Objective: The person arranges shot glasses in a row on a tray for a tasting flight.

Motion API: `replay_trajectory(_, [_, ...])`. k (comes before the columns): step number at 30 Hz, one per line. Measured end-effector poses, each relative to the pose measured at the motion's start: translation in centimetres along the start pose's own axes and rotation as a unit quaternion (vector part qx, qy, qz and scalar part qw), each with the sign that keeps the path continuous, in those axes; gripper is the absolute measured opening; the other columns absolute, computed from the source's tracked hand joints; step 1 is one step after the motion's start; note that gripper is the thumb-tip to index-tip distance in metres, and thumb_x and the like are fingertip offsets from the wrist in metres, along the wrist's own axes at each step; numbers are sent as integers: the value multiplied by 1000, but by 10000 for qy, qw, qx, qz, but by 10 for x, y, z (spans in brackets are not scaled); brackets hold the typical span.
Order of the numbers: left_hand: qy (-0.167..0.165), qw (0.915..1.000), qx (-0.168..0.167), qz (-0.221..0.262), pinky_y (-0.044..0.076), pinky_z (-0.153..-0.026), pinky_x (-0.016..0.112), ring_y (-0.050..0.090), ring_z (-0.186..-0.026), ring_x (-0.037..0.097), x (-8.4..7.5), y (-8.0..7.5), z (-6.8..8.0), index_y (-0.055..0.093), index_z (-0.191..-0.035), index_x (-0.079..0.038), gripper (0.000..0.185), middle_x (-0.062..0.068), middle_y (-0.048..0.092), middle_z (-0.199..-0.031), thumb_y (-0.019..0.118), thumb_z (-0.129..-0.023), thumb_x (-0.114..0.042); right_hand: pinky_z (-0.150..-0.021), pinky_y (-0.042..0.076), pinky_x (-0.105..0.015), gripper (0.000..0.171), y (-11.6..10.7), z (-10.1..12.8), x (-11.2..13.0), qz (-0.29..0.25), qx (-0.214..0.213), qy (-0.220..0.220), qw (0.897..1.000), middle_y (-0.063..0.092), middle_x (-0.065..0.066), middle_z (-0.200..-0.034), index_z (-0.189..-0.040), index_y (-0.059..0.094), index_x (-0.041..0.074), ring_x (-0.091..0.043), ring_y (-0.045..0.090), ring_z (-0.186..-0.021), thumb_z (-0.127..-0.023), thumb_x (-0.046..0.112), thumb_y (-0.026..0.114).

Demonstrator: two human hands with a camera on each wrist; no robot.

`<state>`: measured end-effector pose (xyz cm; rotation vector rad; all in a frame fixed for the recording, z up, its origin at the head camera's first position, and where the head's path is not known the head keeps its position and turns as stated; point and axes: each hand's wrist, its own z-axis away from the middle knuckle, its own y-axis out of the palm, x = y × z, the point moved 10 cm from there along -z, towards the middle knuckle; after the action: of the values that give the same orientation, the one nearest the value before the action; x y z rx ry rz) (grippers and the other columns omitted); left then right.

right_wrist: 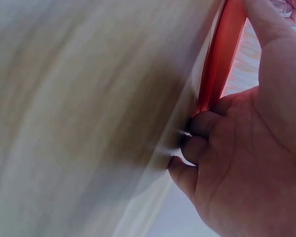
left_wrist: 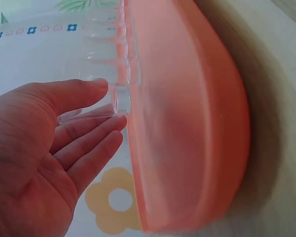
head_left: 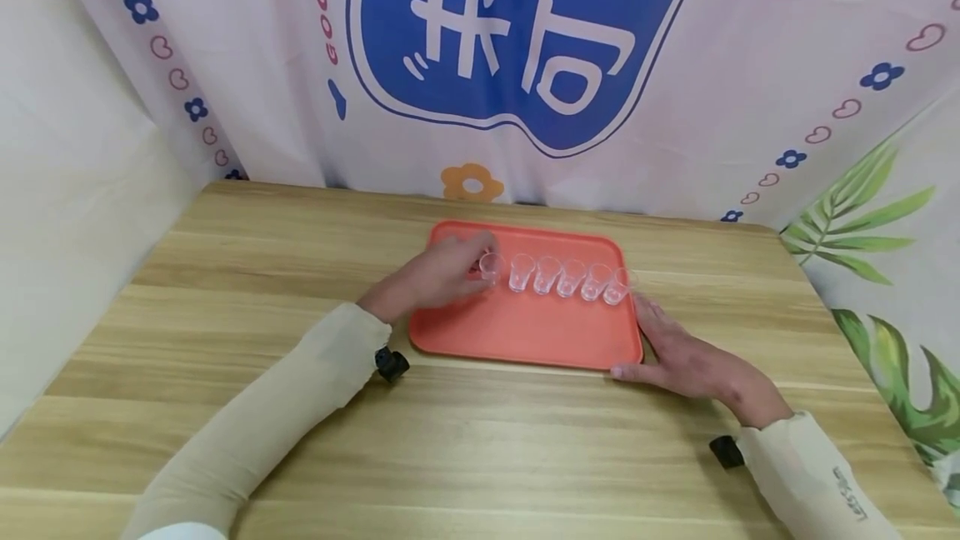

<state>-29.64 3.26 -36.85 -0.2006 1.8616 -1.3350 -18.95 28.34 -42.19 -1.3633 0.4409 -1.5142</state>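
Observation:
An orange tray (head_left: 525, 332) lies on the wooden table (head_left: 480, 432) with a row of several small clear glasses (head_left: 558, 276) across it. My left hand (head_left: 480, 263) pinches the leftmost glass (head_left: 491, 267). In the left wrist view, that glass (left_wrist: 119, 100) sits between the thumb and fingers of the left hand (left_wrist: 111, 106), standing on the tray (left_wrist: 187, 123). My right hand (head_left: 643, 338) grips the tray's front right corner. The right wrist view shows the right hand (right_wrist: 237, 98) with its fingers curled at the tray's rim (right_wrist: 224, 54) and the thumb lying over it.
A printed cloth backdrop (head_left: 525, 65) hangs right behind the table's far edge and along both sides. A leaf-patterned cloth (head_left: 885, 273) covers the right side. Bare wood surrounds the tray in front and to the left.

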Motion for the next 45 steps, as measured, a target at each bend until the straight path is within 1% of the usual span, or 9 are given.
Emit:
replay_trajectory(6, [-150, 9998, 93, -79, 55, -77, 29, 62, -82, 16, 1, 6, -4, 55, -117, -11, 29, -1, 64, -90, 75, -97, -16, -116, 15, -69, 117, 2, -1, -2, -17, -22, -7, 10000, -3, -19, -170, -165, -7, 10, -47, -1, -153, -92, 61, 70])
replay_trajectory(9, [-75, 9999, 60, -89, 54, -72, 28, 59, -75, 16, 0, 7, -5, 55, -116, -11, 28, -2, 63, -85, 75, -97, -16, -116, 15, -69, 117, 2, -1, -2, -22, -41, -10, 10000, -2, -19, -170, -165, -7, 11, -47, 0, -153, -92, 61, 70])
replay_trajectory(14, [7, 9999, 63, -82, 50, -67, 28, 56, -72, 16, 2, 11, -6, 55, -115, -11, 27, -2, 60, -79, 75, -97, -16, -116, 17, -69, 117, 2, -1, -2, 17, -65, -30, 10000, 0, -19, -170, -165, -7, 13, -47, 1, -153, -91, 63, 69])
replay_trajectory(18, [-20, 10000, 83, -39, 52, -70, 28, 57, -75, 16, 4, 14, -6, 55, -116, -12, 28, -2, 62, -83, 74, -97, -17, -116, 16, -69, 116, 2, 0, -1, 11, -68, -46, 10000, -1, -18, -171, -165, -8, 15, -46, 1, -153, -92, 62, 69])
replay_trajectory(22, [-42, 10000, 46, 9, 56, -78, 29, 63, -85, 15, 6, 13, -7, 56, -119, -10, 30, -1, 66, -94, 75, -97, -17, -116, 17, -69, 116, 1, 0, 0, -10, -75, -48, 10000, -1, -18, -171, -165, -7, 15, -46, 2, -153, -92, 61, 69])
replay_trajectory(26, [-63, 10000, 61, 40, 57, -84, 30, 66, -92, 15, 7, 13, -8, 56, -121, -9, 32, 1, 68, -100, 75, -97, -16, -116, 17, -69, 116, 1, -1, 0, -3, -80, -18, 10000, 0, -18, -170, -165, -7, 15, -46, 2, -153, -92, 61, 69])
replay_trajectory(33, [-149, 9996, 102, 199, 57, -86, 31, 68, -97, 17, 10, 13, -9, 57, -122, -9, 32, 5, 70, -107, 75, -96, -15, -117, 15, -69, 114, 2, -2, 0, -25, -111, -104, 9999, -1, -17, -171, -166, -7, 15, -45, 1, -154, -93, 59, 69])
replay_trajectory(40, [-103, 9996, 38, 264, 57, -89, 32, 69, -99, 19, 12, 13, -10, 56, -126, -5, 37, 7, 72, -106, 75, -96, -14, -116, 16, -69, 114, 1, -1, -1, -56, -109, -97, 9999, 0, -15, -171, -166, -6, 18, -44, 2, -154, -92, 60, 69])
replay_trajectory(45, [-205, 9993, 61, 290, 56, -88, 32, 68, -99, 18, 13, 11, -8, 54, -132, -5, 43, 6, 71, -107, 74, -95, -18, -116, 17, -69, 115, -1, -2, -1, -48, -100, -96, 9999, -1, -14, -171, -166, -7, 19, -44, 2, -154, -92, 62, 69])
